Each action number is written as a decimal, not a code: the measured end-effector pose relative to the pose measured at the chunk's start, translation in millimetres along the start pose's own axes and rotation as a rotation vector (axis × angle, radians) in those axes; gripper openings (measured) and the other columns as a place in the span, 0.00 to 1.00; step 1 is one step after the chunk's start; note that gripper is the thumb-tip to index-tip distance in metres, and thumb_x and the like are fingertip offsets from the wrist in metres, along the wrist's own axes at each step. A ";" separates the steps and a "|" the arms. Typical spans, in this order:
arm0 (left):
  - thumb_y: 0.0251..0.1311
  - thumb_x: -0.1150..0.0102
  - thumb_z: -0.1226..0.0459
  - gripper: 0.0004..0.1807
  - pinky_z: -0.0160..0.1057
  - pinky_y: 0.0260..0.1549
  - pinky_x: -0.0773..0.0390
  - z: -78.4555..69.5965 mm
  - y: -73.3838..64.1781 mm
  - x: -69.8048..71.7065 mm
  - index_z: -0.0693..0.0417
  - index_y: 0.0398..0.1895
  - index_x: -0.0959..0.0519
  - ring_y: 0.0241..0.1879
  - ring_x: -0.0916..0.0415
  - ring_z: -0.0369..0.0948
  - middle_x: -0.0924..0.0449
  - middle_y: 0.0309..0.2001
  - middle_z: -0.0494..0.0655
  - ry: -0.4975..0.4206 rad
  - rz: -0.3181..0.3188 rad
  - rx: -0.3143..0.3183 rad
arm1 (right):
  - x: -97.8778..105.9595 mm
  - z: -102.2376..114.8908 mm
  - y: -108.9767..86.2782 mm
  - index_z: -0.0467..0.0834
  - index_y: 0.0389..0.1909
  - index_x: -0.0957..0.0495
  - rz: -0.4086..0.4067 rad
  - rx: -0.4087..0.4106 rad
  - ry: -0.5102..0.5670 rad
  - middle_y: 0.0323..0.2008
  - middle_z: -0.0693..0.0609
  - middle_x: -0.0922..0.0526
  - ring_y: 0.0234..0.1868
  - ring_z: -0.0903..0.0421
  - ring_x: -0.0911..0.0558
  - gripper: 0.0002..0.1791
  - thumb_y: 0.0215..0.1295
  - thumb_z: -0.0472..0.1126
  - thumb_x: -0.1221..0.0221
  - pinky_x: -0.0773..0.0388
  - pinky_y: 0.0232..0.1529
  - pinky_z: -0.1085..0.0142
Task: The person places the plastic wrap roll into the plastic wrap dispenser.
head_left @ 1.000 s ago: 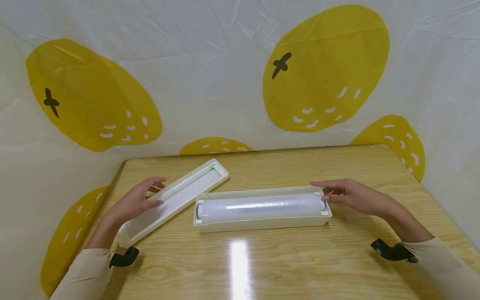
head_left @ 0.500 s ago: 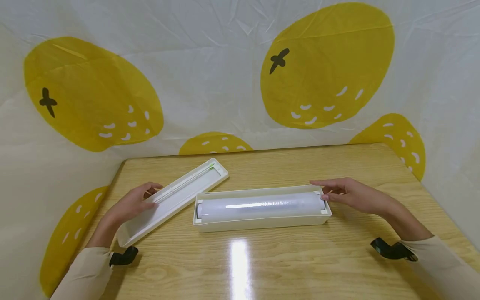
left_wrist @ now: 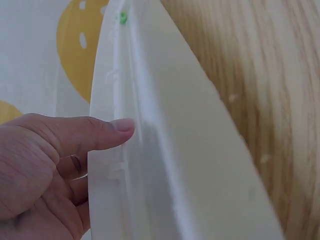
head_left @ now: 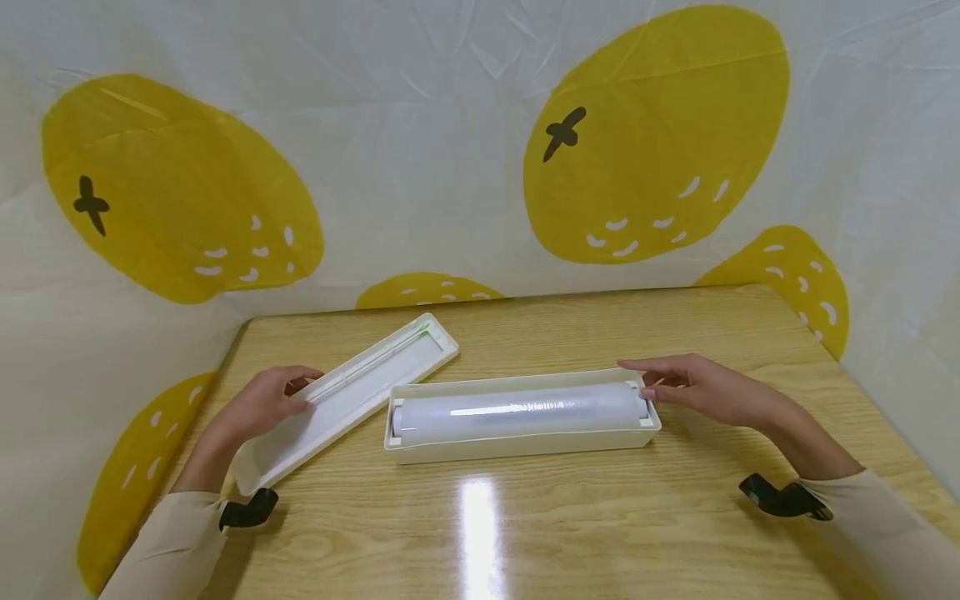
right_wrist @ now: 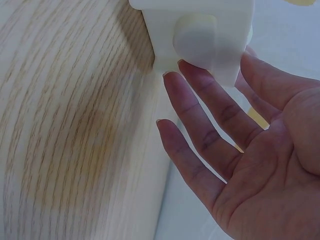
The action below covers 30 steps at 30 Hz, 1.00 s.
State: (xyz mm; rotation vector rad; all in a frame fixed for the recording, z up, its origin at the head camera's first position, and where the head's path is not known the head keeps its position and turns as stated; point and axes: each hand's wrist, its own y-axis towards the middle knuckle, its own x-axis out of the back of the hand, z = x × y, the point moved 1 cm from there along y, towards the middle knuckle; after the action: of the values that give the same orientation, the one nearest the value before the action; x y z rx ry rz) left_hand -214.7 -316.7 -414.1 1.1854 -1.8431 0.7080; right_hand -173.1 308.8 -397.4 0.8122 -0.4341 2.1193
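Observation:
A long white plastic-wrap dispenser box [head_left: 525,446] lies lidless on the wooden table, with a shiny roll of plastic wrap [head_left: 517,412] inside. Its white lid [head_left: 375,379] rests upside down to the left, slanting away, its near right edge close to the box's left end. My left hand [head_left: 262,408] pinches the lid's left wall, thumb [left_wrist: 122,125] on the inside and fingers outside. My right hand [head_left: 701,387] holds the box's far right corner. In the right wrist view, its middle fingers [right_wrist: 187,97] reach a round knob [right_wrist: 195,40] on the box's end.
A thin rail with a small green piece [left_wrist: 122,18] runs along the lid's inside. Behind the wooden table [head_left: 570,517] hangs a pale cloth [head_left: 420,167] with yellow fruit prints, also along both sides. Black wrist mounts [head_left: 251,508] stick out below the sleeves.
My left hand has shifted slightly back towards the lid's outer left edge, its thumb now nearer the rim. The right hand, box and lid stay nearly in place.

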 end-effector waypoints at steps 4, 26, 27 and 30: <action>0.59 0.32 0.74 0.23 0.45 0.42 0.20 -5.5 0.0 2.2 0.66 0.60 0.21 0.44 0.19 0.49 0.15 0.47 0.56 0.032 -0.018 -0.030 | -0.5 0.6 0.1 0.39 0.74 0.33 -0.001 -0.009 -0.007 0.46 0.52 0.15 0.46 0.59 0.19 0.27 0.78 0.41 0.45 0.21 0.45 0.67; 0.64 0.33 0.68 0.18 0.32 0.43 0.20 -11.8 -2.1 9.9 0.58 0.57 0.17 0.50 0.17 0.52 0.15 0.53 0.56 -0.150 -0.061 -0.010 | -1.2 0.9 3.7 0.43 0.75 0.34 0.011 -0.046 0.008 0.45 0.53 0.15 0.44 0.53 0.19 0.28 0.77 0.42 0.45 0.22 0.42 0.64; 0.64 0.33 0.68 0.18 0.32 0.43 0.20 -12.4 -1.6 10.6 0.57 0.57 0.17 0.50 0.17 0.52 0.16 0.54 0.56 -0.145 -0.062 -0.016 | -1.1 0.7 3.9 0.43 0.75 0.33 0.012 -0.046 0.008 0.45 0.53 0.15 0.44 0.53 0.19 0.28 0.77 0.42 0.45 0.22 0.42 0.64; 0.65 0.33 0.67 0.17 0.33 0.43 0.19 -14.8 0.3 11.6 0.55 0.57 0.17 0.50 0.17 0.52 0.16 0.54 0.55 -0.130 -0.061 -0.020 | -0.3 0.4 4.1 0.44 0.75 0.33 0.016 -0.048 0.007 0.46 0.52 0.15 0.45 0.55 0.19 0.28 0.77 0.42 0.45 0.22 0.43 0.65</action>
State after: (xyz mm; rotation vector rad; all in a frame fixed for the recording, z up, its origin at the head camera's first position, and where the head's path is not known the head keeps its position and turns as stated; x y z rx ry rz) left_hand -212.6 -310.2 -396.6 1.2956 -1.9067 0.5896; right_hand -176.0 305.9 -397.4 0.7765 -0.4878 2.1177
